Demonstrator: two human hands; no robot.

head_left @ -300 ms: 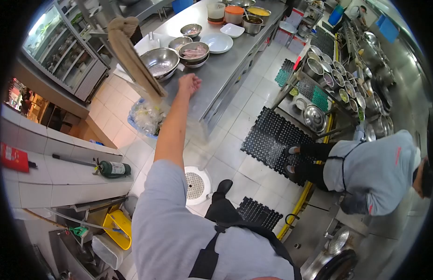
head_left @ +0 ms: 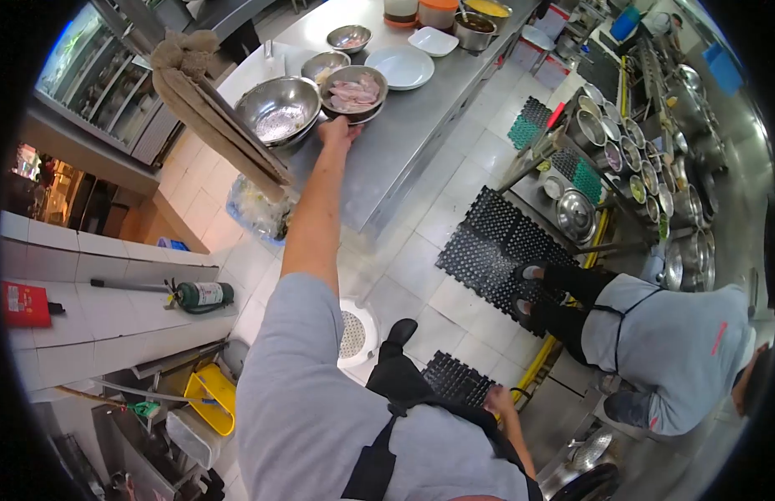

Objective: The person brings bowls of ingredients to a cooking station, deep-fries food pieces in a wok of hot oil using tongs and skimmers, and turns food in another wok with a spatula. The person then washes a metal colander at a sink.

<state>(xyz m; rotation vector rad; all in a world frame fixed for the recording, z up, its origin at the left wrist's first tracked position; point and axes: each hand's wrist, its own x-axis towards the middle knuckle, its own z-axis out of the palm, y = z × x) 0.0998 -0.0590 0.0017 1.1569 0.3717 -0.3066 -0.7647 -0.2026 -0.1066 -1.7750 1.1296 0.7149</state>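
My left hand point(head_left: 339, 134) reaches out to the steel counter. Its fingers are closed at the near edge of a metal bowl point(head_left: 376, 108) of pale pink raw meat point(head_left: 350, 93). This bowl sits on another bowl, most of which is hidden. Left of my hand is a larger metal bowl point(head_left: 279, 107) with a wet shine inside. Behind stand a small metal bowl point(head_left: 325, 65) and a stack of white plates point(head_left: 400, 67). Low at my right side hangs my right hand point(head_left: 499, 401), its fingers curled with nothing visible in them.
A wooden post wrapped in cloth point(head_left: 224, 117) rises beside the counter point(head_left: 404, 125). A plastic bag point(head_left: 258, 209) lies below it. To the right a co-worker point(head_left: 671, 342) bends over the stove line, near a rack of bowls point(head_left: 608, 134). Black mats point(head_left: 496, 242) cover part of the floor.
My left hand has moved forward from bare counter to the bowl of meat and closed at its edge. My right hand has come into view. The co-worker has shifted slightly downward in view.
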